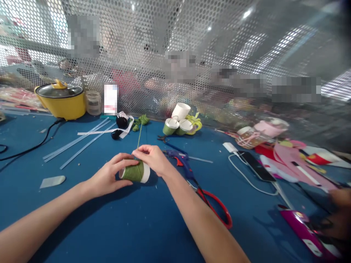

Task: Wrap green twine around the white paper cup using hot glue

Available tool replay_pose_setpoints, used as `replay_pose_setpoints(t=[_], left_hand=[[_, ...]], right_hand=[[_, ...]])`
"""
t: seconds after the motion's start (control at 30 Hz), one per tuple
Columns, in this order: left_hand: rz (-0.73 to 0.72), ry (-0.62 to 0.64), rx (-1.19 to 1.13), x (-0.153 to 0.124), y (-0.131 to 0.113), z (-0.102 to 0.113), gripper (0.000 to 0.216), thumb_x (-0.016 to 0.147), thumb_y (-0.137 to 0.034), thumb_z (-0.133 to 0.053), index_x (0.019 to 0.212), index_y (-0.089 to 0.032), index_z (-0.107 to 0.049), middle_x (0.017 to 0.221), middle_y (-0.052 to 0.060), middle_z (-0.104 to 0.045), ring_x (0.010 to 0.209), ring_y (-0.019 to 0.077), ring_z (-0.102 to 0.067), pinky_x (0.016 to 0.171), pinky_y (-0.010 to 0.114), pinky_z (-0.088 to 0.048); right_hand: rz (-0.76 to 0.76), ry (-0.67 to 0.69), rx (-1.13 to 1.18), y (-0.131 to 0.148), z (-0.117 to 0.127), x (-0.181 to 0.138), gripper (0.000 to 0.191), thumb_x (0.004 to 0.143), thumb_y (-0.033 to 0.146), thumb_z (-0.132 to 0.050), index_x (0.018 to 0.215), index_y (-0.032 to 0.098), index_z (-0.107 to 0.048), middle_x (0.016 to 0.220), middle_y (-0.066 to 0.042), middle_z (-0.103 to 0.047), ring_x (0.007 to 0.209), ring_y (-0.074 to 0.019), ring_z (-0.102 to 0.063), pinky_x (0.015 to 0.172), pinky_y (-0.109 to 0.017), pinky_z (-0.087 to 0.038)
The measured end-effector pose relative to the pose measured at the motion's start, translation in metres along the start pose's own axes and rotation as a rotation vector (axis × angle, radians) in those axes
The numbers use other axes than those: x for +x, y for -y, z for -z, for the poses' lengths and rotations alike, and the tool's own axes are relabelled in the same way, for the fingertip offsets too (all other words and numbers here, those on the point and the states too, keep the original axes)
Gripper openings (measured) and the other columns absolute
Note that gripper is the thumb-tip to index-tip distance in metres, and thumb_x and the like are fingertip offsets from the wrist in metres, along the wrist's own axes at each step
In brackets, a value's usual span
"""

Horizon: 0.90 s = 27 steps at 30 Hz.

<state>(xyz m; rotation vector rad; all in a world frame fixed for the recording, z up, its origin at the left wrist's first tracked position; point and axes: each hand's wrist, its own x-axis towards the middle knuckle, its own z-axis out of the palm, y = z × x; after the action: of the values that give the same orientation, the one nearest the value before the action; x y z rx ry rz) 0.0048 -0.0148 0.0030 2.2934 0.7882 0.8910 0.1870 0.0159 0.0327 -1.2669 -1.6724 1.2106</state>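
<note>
A paper cup [134, 172], mostly wrapped in green yarn with a white band bare at one end, lies tilted on its side between my hands. My left hand [108, 173] grips it from the left, thumb below and fingers on top. Above the cup, my right hand [152, 157] pinches the green yarn strand [139, 137]. That strand runs up the table to a small ball of green yarn [143, 119]. Right of my hands lies a blue hot glue gun [181, 160], and red-handled scissors [219, 206] are partly hidden by my right forearm.
Two green-wrapped cups [171, 126] and a white cup [181, 110] stand by the mesh panel [153, 44]. A yellow pot [64, 102] is at back left, near clear strips [82, 140]. On the right are a phone [257, 166], a purple power strip [301, 230] and another person's hand [340, 208].
</note>
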Motion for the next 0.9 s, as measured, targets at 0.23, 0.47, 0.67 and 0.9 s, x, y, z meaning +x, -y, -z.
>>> replay_pose_setpoints(t=[0.23, 0.47, 0.67, 0.9], left_hand=[[0.189, -0.041, -0.252, 0.001, -0.002, -0.001, 0.050, 0.075, -0.030, -0.064, 0.119, -0.021, -0.044, 0.111, 0.008, -0.051, 0.100, 0.0223, -0.055, 0.082, 0.036, -0.050], [0.265, 0.010, -0.303, 0.001, -0.007, 0.002, 0.045, 0.073, -0.032, -0.065, 0.114, -0.020, -0.049, 0.103, 0.006, -0.053, 0.090, 0.0198, -0.056, 0.076, 0.033, -0.052], [0.195, 0.023, -0.268, 0.001, -0.007, 0.002, 0.045, 0.074, -0.029, -0.066, 0.115, -0.021, -0.048, 0.106, 0.006, -0.052, 0.092, 0.0189, -0.056, 0.078, 0.030, -0.051], [0.182, 0.047, -0.231, 0.000, -0.008, 0.001, 0.045, 0.074, -0.030, -0.065, 0.115, -0.021, -0.048, 0.105, 0.007, -0.052, 0.092, 0.0191, -0.056, 0.078, 0.029, -0.051]], right_hand=[[0.109, -0.148, -0.011, 0.009, 0.015, -0.003, 0.024, 0.073, 0.040, -0.058, 0.067, 0.017, -0.055, 0.064, 0.001, -0.055, 0.059, -0.0106, -0.047, 0.060, -0.025, -0.038], [0.126, -0.225, -0.094, 0.009, 0.022, 0.000, 0.026, 0.075, 0.040, -0.055, 0.063, 0.018, -0.052, 0.060, 0.002, -0.054, 0.056, -0.0101, -0.045, 0.056, -0.024, -0.037], [0.117, -0.190, -0.111, 0.002, 0.022, 0.002, 0.026, 0.075, 0.041, -0.055, 0.064, 0.017, -0.052, 0.059, 0.002, -0.054, 0.054, -0.0101, -0.045, 0.055, -0.025, -0.037], [0.131, -0.181, -0.109, 0.004, 0.019, -0.001, 0.027, 0.076, 0.042, -0.054, 0.065, 0.017, -0.052, 0.060, 0.002, -0.054, 0.054, -0.0102, -0.046, 0.056, -0.024, -0.038]])
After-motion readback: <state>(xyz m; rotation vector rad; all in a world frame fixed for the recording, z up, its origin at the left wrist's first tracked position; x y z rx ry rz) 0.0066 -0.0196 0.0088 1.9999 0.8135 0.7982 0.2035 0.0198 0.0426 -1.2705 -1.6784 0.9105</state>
